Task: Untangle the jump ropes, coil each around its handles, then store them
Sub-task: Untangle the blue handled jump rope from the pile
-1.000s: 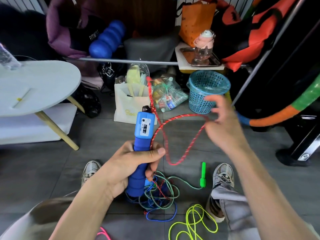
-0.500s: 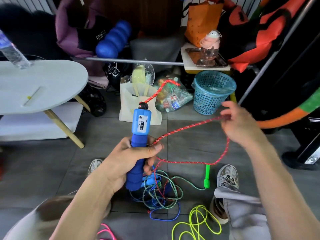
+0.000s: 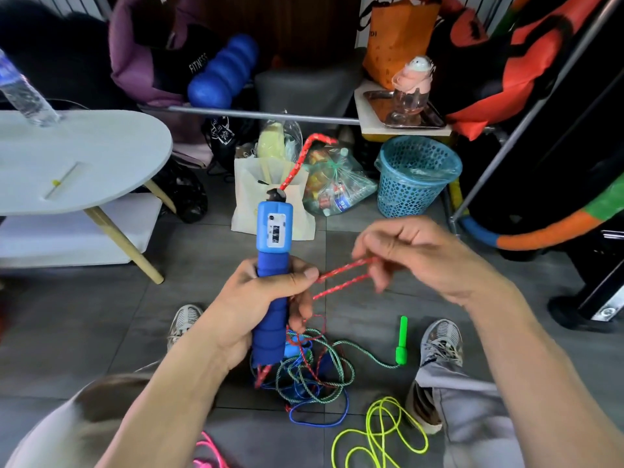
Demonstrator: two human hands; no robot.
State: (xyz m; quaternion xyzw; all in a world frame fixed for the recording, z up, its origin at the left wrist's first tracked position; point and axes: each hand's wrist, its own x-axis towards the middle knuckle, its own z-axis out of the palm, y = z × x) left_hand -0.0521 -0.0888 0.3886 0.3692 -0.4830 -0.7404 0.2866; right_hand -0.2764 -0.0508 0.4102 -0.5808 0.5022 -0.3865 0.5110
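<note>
My left hand (image 3: 266, 298) grips the blue foam handle (image 3: 273, 251) of a jump rope, held upright with its counter facing me. A red speckled rope (image 3: 304, 157) leaves the handle's top and arcs to the right. My right hand (image 3: 418, 255) pinches two strands of that red rope (image 3: 344, 275) just right of my left thumb. On the floor below lies a tangle of green, blue and red ropes (image 3: 314, 376), with a green handle (image 3: 401, 341) off to its right. A neon yellow rope (image 3: 381, 434) and a pink rope (image 3: 209, 450) lie nearer me.
A white oval table (image 3: 84, 157) with a water bottle (image 3: 23, 96) stands at left. A teal mesh basket (image 3: 417, 173), a white paper bag (image 3: 250, 204) and a plastic bag of items (image 3: 334, 187) sit ahead on the grey tile floor. My shoes (image 3: 442, 339) flank the tangle.
My right hand has come in from the far right toward the blue handle, bringing the red rope loop with it. The loop is now short and doubled beside my left thumb.
</note>
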